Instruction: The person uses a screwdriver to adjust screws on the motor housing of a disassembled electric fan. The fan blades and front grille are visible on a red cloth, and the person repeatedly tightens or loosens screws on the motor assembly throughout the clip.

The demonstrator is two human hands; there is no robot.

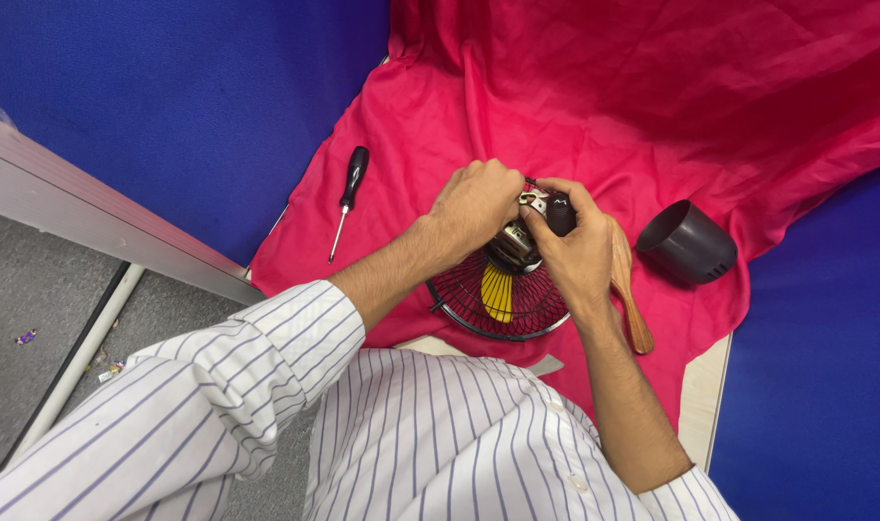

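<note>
A small fan with a dark red wire grille (478, 307) and yellow blades (498, 289) lies face down on a pink cloth (575, 116). Its bare motor (513, 243) sticks up at the back. My left hand (473, 205) is closed over the top of the motor, fingers pinching small metal parts there. My right hand (577, 249) grips a small black part (559, 210) against the motor from the right side. Both hands meet over the motor, and the exact contact point is hidden by the fingers.
A black-handled screwdriver (347, 198) lies on the cloth to the left. A dark grey cup-shaped housing (686, 241) rests on its side at the right. A wooden handle (631, 309) lies under my right wrist. Blue partition walls surround the table; grey floor lies at left.
</note>
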